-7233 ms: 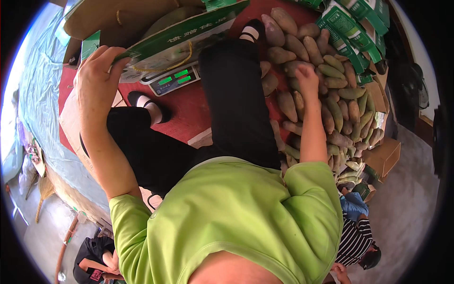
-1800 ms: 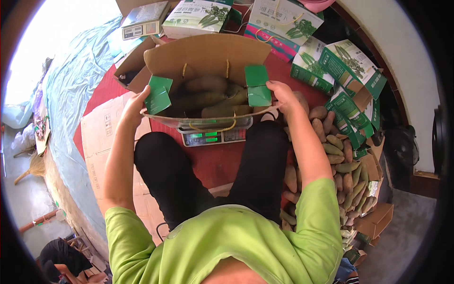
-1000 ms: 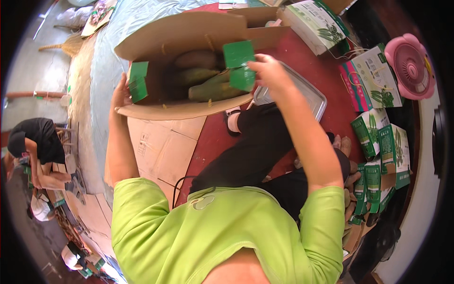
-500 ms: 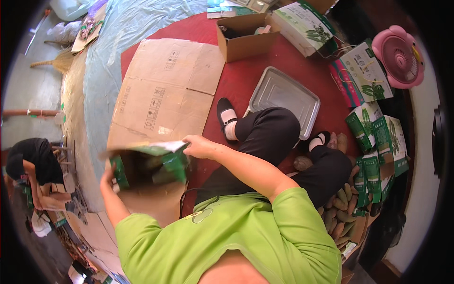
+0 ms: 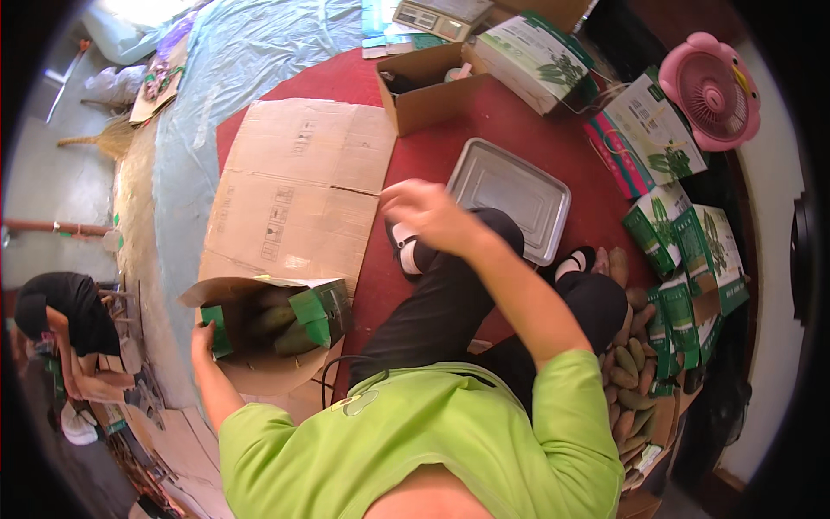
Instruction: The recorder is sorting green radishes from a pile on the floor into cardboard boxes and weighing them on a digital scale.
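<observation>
A green cardboard carton [image 5: 320, 311] stands with its flaps spread on the flat brown cardboard sheet [image 5: 285, 199], to the left of my legs. Inside it lie a few oblong, greenish-brown pieces of produce [image 5: 275, 322], partly in shadow. My left hand [image 5: 203, 339] is closed on the carton's left side, at a green flap. Away from the carton, my right hand [image 5: 419, 209] hovers over my shoe and knee, slightly blurred, its fingers loosely apart and holding nothing.
A metal tray lid [image 5: 510, 199] lies beyond my knees. At my right are a heap of oblong produce [image 5: 629, 372], several green-and-white cartons [image 5: 692, 251] and a pink fan [image 5: 711, 93]. An open brown box [image 5: 437, 97] stands ahead. Another person [image 5: 73, 320] bends over at far left.
The carton has come down onto the cardboard and tipped so its contents show. My right hand has let go of it and moved up and right; the left still holds it.
</observation>
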Available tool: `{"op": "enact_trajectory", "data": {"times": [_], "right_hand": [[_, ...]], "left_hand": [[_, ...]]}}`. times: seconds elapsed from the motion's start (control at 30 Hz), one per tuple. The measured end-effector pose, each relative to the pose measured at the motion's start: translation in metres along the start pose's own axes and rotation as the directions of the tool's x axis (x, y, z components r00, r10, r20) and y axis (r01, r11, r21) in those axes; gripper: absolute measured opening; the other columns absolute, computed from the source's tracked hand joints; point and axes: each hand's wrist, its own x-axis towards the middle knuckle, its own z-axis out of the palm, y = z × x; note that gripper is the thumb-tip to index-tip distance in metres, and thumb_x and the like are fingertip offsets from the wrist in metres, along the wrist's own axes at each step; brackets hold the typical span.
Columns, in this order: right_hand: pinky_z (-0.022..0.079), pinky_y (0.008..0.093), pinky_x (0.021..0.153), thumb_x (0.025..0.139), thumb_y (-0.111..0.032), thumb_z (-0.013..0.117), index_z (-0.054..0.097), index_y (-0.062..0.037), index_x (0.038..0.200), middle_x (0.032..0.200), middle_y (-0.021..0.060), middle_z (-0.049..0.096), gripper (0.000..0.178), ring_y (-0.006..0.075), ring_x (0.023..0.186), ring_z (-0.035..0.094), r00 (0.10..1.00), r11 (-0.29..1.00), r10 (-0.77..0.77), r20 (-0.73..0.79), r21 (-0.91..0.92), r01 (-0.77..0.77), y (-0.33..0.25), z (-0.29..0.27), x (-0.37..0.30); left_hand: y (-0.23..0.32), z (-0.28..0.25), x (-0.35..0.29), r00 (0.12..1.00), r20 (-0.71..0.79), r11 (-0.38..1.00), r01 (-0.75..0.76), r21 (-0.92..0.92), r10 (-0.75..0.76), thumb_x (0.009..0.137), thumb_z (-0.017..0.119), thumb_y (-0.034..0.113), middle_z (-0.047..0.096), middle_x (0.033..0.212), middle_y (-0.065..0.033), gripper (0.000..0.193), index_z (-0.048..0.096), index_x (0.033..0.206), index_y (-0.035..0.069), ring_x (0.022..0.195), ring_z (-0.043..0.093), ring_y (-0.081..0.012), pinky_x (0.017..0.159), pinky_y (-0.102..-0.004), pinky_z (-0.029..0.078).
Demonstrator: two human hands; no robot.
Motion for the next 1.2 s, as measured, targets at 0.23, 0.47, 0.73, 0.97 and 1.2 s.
{"op": "enact_trajectory", "data": {"times": [0.23, 0.47, 0.73, 0.97, 1.2], "right_hand": [[0.049, 0.0285, 0.079, 0.086, -0.013, 0.060, 0.062, -0.0011, 0.111, 0.095, 0.0122, 0.067, 0.028, 0.0159, 0.087, 0.063, 0.813, 0.961, 0.084, -0.577, -0.169, -0.219, 0.001, -0.156, -0.095], [0.050, 0.0333, 0.079, 0.083, -0.018, 0.064, 0.062, -0.0020, 0.113, 0.099, 0.0140, 0.067, 0.034, 0.0205, 0.091, 0.063, 0.765, 0.915, 0.114, -0.634, -0.232, -0.329, 0.066, -0.227, -0.188], [0.050, 0.0303, 0.071, 0.083, -0.017, 0.064, 0.062, -0.0003, 0.111, 0.087, 0.0095, 0.068, 0.033, 0.0162, 0.077, 0.063, 0.582, 0.949, 0.185, -0.792, -0.011, -0.316, 0.083, -0.263, -0.268], [0.049, 0.0254, 0.058, 0.085, -0.017, 0.063, 0.062, -0.0051, 0.114, 0.094, 0.0035, 0.066, 0.031, 0.0103, 0.074, 0.060, 0.155, 0.902, 0.407, -0.900, 0.369, -0.226, 0.145, -0.296, -0.386], [0.047, 0.0282, 0.059, 0.084, -0.028, 0.065, 0.061, -0.0142, 0.111, 0.097, 0.0005, 0.061, 0.031, 0.0126, 0.079, 0.055, -0.349, 0.919, 0.357, -0.867, 0.392, -0.033, 0.158, -0.369, -0.488]], "left_hand": [[0.064, 0.034, -0.057, 0.985, -0.098, 0.941, 0.100, -0.324, -0.138, 0.082, 0.066, 0.028, 0.061, 0.116, -0.0191, 0.053, 0.054, 0.124, -0.004, 0.105, 0.057, -0.0286, 0.091, -0.0383, 0.043], [0.130, 0.008, -0.033, 0.515, -0.716, 0.709, -0.704, -0.041, 0.471, 0.088, 0.057, 0.008, 0.064, 0.112, -0.0135, 0.028, 0.062, 0.115, 0.000, 0.100, 0.061, -0.0203, 0.090, -0.0300, 0.047], [0.412, 0.152, -0.317, 0.382, -0.067, 0.336, -0.874, -0.352, 0.922, 0.094, 0.051, 0.007, 0.063, 0.110, -0.0086, 0.025, 0.060, 0.114, -0.003, 0.105, 0.055, -0.0158, 0.094, -0.0280, 0.041], [0.481, 0.271, -0.509, -0.384, 0.405, -0.156, -0.856, -0.492, 0.830, 0.077, 0.065, 0.002, 0.063, 0.095, -0.0136, 0.025, 0.065, 0.101, 0.000, 0.092, 0.061, -0.0293, 0.083, -0.0336, 0.046], [0.470, 0.345, -0.481, -0.353, 0.703, -0.263, -0.935, -0.239, 0.617, 0.078, 0.067, 0.013, 0.063, 0.093, -0.0136, 0.025, 0.066, 0.101, 0.005, 0.093, 0.060, -0.0329, 0.084, -0.0410, 0.045]]}}
